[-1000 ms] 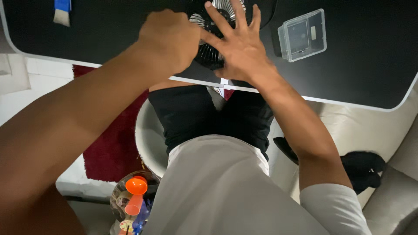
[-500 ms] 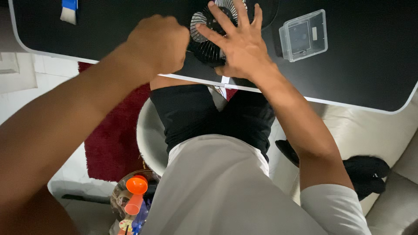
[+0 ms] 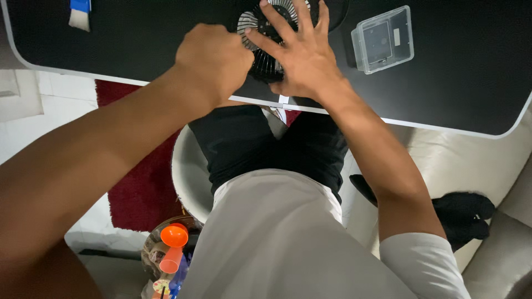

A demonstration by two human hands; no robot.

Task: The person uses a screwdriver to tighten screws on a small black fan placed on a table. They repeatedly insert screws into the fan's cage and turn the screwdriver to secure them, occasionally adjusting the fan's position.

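Your left hand (image 3: 213, 61) slid closer, fist shut beside the fan (image 3: 265, 33) | right hand (image 3: 302, 52) flat, fingers spread on its round black wire grille.

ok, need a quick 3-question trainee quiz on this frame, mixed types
1. True or false: the right hand lies spread flat on the small round fan.
2. Which is nearest the fan on the black table? A) clear plastic box B) blue-handled brush C) orange funnel
3. Fill in: the left hand is closed at the fan's ___ side.

Key: 1 true; 2 A; 3 left
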